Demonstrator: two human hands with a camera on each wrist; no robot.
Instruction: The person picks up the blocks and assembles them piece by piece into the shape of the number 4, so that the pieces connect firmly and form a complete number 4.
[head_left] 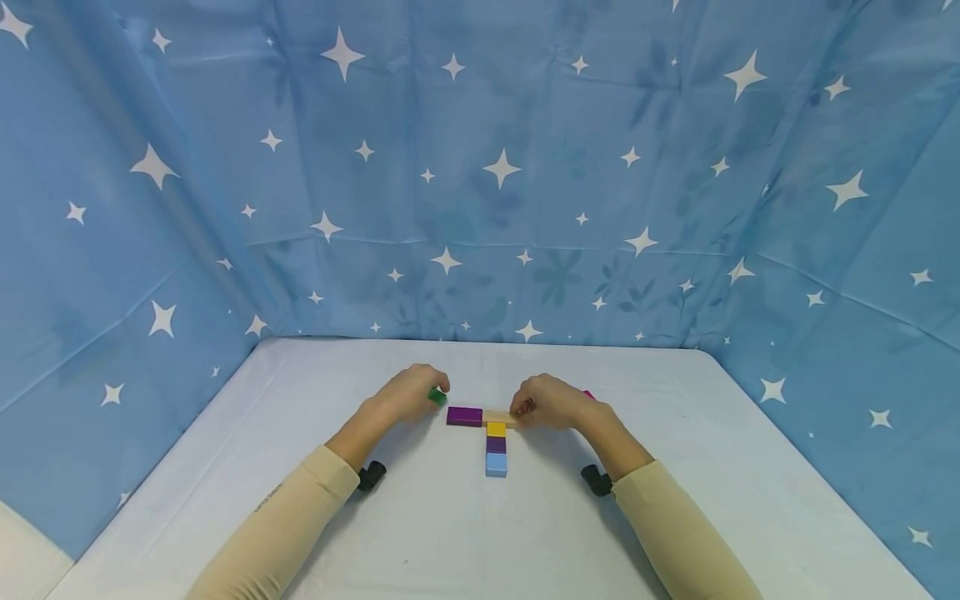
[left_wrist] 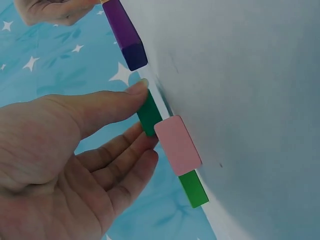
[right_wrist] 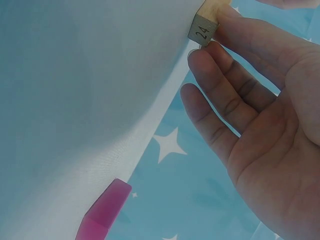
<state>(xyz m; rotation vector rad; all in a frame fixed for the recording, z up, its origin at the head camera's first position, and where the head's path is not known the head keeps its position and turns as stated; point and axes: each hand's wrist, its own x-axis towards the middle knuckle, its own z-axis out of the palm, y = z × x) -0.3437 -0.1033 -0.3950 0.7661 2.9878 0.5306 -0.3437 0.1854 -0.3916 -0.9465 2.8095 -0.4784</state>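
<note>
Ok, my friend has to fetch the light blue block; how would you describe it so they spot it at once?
On the white table, find the T of blocks. Follow its stem toward the person to the near end, where the light blue block lies. Its colour, unique in the T, sets it apart from the dark purple block beside it.

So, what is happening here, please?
Someone's left hand pinches a dark green block; the right hand grips a wooden block marked 24, which lies end to end with a purple block. A yellow block, a dark purple one and a light blue one line up below the wooden block in the head view.
</note>
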